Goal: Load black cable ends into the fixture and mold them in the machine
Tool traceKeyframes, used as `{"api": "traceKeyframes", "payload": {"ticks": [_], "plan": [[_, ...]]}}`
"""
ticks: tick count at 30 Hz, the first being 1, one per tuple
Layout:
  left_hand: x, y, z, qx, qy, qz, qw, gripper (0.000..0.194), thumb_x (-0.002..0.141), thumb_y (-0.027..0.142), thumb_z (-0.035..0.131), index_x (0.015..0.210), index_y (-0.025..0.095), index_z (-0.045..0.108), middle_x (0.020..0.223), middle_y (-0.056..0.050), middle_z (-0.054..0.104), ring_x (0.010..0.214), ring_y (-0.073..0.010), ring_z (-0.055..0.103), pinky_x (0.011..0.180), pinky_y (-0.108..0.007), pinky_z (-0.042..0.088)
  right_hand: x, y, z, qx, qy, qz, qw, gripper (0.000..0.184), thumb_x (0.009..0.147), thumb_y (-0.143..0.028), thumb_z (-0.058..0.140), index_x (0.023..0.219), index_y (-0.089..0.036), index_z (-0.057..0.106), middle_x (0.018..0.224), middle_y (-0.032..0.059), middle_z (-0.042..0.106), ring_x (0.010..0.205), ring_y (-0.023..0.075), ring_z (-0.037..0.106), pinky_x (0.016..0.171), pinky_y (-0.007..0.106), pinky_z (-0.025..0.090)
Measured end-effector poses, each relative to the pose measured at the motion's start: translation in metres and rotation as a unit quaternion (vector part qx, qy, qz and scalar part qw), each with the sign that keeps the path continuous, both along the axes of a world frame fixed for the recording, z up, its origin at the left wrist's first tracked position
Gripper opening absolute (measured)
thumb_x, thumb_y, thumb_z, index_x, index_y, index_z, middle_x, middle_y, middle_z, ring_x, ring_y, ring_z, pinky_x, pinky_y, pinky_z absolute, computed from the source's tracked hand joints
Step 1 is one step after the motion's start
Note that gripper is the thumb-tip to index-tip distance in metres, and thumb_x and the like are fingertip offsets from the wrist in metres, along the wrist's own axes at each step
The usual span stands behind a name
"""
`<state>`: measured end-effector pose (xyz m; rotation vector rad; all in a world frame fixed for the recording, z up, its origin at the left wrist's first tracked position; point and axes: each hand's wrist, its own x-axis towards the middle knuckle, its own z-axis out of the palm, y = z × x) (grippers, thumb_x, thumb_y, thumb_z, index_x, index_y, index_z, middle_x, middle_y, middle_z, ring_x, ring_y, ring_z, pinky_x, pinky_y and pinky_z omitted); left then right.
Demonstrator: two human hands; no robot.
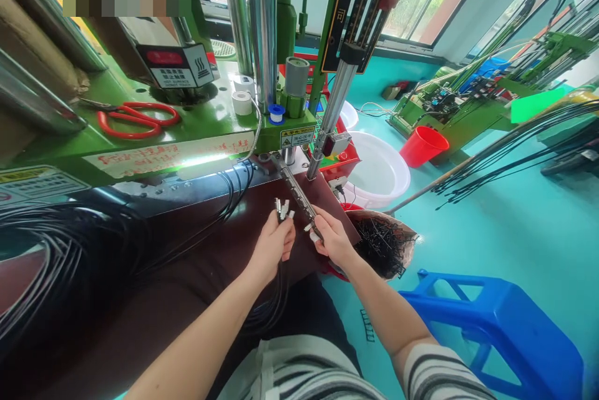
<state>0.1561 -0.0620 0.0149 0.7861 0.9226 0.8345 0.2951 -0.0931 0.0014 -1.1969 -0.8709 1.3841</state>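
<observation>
My left hand (274, 244) is closed around a bundle of thin black cables, whose silver plug ends (282, 208) stick up above my fingers. My right hand (330, 238) pinches one plug end at the near end of a long metal fixture bar (297, 191), which runs across the dark brown work plate (262, 197) toward the green moulding machine (196, 128). The black cables trail down from my left hand past my lap. A large coil of black cable (60, 250) lies at the left.
Red scissors (138, 119) and tape rolls (242, 102) lie on the machine's green deck. To the right are a white basin (381, 172), a red bucket (423, 145), a bin of black scrap pieces (386, 244) and a blue plastic stool (496, 325). Long black cables (515, 144) cross the teal floor.
</observation>
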Motion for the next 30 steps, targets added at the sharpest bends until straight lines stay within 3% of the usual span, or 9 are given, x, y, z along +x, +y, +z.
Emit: {"api": "traceKeyframes", "payload": {"ticks": [2,15,22,26,28,30], "plan": [[0.002,-0.001,-0.002,0.004,0.021,-0.019,1.000,0.029,0.070,0.039,0.062,0.071,0.020,0.039,0.045,0.012,0.029,0.034,-0.0022,0.023,0.033,-0.014,0.020,-0.001,-0.001,0.001,-0.001,-0.005,0.011,1.000,0.048,0.081,-0.042,0.052,0.123,-0.017,0.049,0.049,-0.0080,0.037,0.034,0.0021,0.025,0.028,0.014,0.016],[0.003,0.000,-0.001,-0.007,0.021,0.012,1.000,0.031,0.061,0.034,0.070,0.066,0.018,0.044,0.038,0.011,0.032,0.032,-0.0017,0.025,0.031,-0.014,0.020,0.004,0.001,-0.004,-0.013,-0.024,0.042,0.999,0.051,0.082,-0.043,0.050,0.125,-0.016,0.048,0.046,-0.0084,0.035,0.032,0.0023,0.024,0.029,0.015,0.015],[0.003,-0.003,-0.013,0.055,0.051,0.035,0.997,0.025,0.066,0.035,0.065,0.068,0.017,0.048,0.038,0.011,0.032,0.032,-0.0027,0.026,0.032,-0.016,0.021,0.000,-0.001,0.002,0.018,-0.132,0.054,0.990,0.049,0.082,-0.043,0.049,0.123,-0.016,0.050,0.053,-0.0054,0.042,0.038,0.0035,0.031,0.032,0.016,0.025],[-0.001,0.002,-0.009,0.107,0.043,0.093,0.989,0.022,0.068,0.034,0.064,0.071,0.017,0.050,0.049,0.007,0.045,0.042,-0.0047,0.041,0.042,-0.018,0.036,0.000,0.000,0.002,-0.003,-0.056,0.023,0.998,0.047,0.081,-0.043,0.051,0.119,-0.016,0.053,0.049,-0.0073,0.037,0.035,0.0026,0.025,0.029,0.016,0.016],[-0.005,0.007,-0.002,0.079,-0.006,0.137,0.987,0.025,0.070,0.037,0.062,0.071,0.019,0.045,0.047,0.009,0.037,0.039,-0.0039,0.036,0.040,-0.017,0.032,0.002,0.001,0.001,-0.018,-0.012,0.005,1.000,0.047,0.080,-0.043,0.053,0.119,-0.017,0.052,0.048,-0.0083,0.035,0.033,0.0018,0.022,0.029,0.016,0.013],[-0.008,0.010,0.003,0.029,-0.050,0.140,0.989,0.030,0.075,0.046,0.054,0.071,0.020,0.040,0.043,0.011,0.027,0.033,-0.0032,0.024,0.034,-0.016,0.021,0.004,0.001,0.000,-0.028,0.011,-0.004,1.000,0.049,0.079,-0.043,0.054,0.121,-0.017,0.050,0.047,-0.0088,0.036,0.031,0.0012,0.019,0.029,0.016,0.012]]}}
